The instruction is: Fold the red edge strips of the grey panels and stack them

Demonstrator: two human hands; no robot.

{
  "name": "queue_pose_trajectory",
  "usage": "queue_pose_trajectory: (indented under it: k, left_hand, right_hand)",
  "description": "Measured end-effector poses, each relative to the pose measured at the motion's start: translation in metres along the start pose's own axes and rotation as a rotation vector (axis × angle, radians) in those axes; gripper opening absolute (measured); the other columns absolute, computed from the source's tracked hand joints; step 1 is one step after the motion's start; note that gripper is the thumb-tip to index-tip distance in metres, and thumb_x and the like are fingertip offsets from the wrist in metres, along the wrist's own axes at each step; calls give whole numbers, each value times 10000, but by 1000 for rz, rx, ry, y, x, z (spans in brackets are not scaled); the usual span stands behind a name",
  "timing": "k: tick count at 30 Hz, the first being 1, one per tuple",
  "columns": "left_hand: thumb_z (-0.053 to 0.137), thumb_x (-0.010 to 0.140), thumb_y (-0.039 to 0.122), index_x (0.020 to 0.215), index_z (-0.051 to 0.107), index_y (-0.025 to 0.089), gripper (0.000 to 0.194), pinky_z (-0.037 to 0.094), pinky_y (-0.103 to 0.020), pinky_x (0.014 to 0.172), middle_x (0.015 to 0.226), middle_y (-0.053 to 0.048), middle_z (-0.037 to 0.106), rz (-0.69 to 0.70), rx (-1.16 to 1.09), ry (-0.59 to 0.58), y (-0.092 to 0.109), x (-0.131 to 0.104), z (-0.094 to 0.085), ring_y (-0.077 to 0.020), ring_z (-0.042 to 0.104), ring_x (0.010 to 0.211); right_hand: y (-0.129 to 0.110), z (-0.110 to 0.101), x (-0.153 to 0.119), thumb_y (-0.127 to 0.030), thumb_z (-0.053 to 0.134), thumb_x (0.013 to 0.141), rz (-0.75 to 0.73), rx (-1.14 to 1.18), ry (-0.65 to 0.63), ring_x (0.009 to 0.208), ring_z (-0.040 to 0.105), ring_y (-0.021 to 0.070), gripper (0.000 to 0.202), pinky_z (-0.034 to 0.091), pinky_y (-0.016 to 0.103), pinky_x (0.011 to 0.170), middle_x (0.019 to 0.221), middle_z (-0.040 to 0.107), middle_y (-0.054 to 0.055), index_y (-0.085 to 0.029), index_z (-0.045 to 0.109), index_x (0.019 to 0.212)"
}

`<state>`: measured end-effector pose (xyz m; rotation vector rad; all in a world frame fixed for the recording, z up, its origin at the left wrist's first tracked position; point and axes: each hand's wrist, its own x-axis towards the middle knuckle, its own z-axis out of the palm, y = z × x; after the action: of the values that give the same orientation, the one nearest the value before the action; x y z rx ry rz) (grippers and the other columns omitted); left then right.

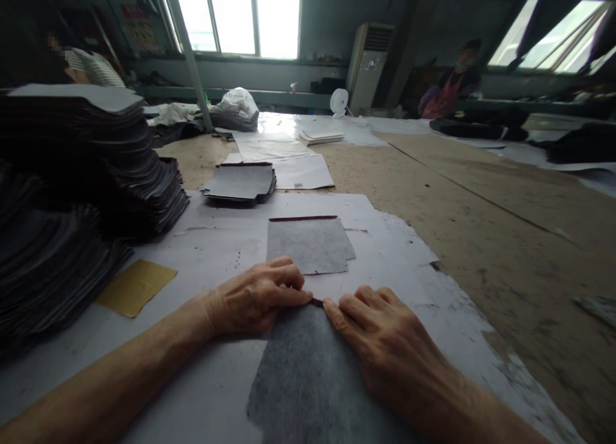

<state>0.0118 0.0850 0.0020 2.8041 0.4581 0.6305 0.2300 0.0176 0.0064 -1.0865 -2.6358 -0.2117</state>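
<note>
A grey, felt-like sheet lies in front of me, with a dark red folded strip showing along its far edge. My left hand is closed, thumb and fingertips on that edge. Opposite it, my right hand is curled, its thumb and fingertips pressing on the same edge. A short bit of red strip shows between the two hands; the rest of the edge is hidden under them. Just beyond lies a second grey piece, flat, with a dark red strip along its far side.
Tall stacks of dark sheets rise at the left, near a yellow-brown paper square. A smaller pile of grey pieces sits farther off. White paper covers the near table. Two people work at the back, near a small white fan.
</note>
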Motion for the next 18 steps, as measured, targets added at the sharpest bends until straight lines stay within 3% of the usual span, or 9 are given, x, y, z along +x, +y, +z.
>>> queue_pose_trajectory:
  k: [4,7,10,13,18]
  left_hand:
    - [423,764,55,987,587,124,286,440,-325,721,862,-83,560,44,55,-33,3,2,-1,-170,462,788]
    - [447,728,59,883,600,126,228,437,-327,720,852,-81,559,23,33,-52,2,0,0,-175,460,784]
    - [453,728,39,901,598,132,245,435,-306,716,848,-73,566,-24,-58,55,-3,-6,-3,-157,477,769]
    - [450,772,46,964,602,146,264,428,-289,704,823,-61,582,-115,-132,186,-4,-14,-12,-134,498,729]
    - [549,731,118,835,665,187,170,407,-248,619,587,6,538,-207,-184,-76,1,-20,-26,-115,488,599]
  right_hand:
    - [-8,-6,16,-46,502,709,-77,-124,-7,740,448,199,197,376,348,672,806,569,69,-107,618,857]
    - [-14,1,31,-3,460,655,-39,-47,44,687,425,193,207,382,326,610,738,546,73,-116,607,747]
    - [-15,11,36,26,407,643,-13,52,98,664,410,181,249,383,295,566,719,531,81,-112,599,724]
    - [-12,18,33,5,364,726,-10,131,131,695,426,183,267,406,290,570,751,531,95,-102,605,769]
    - [-2,20,29,-27,375,787,-34,228,149,761,459,192,300,461,316,615,810,529,100,-82,584,995]
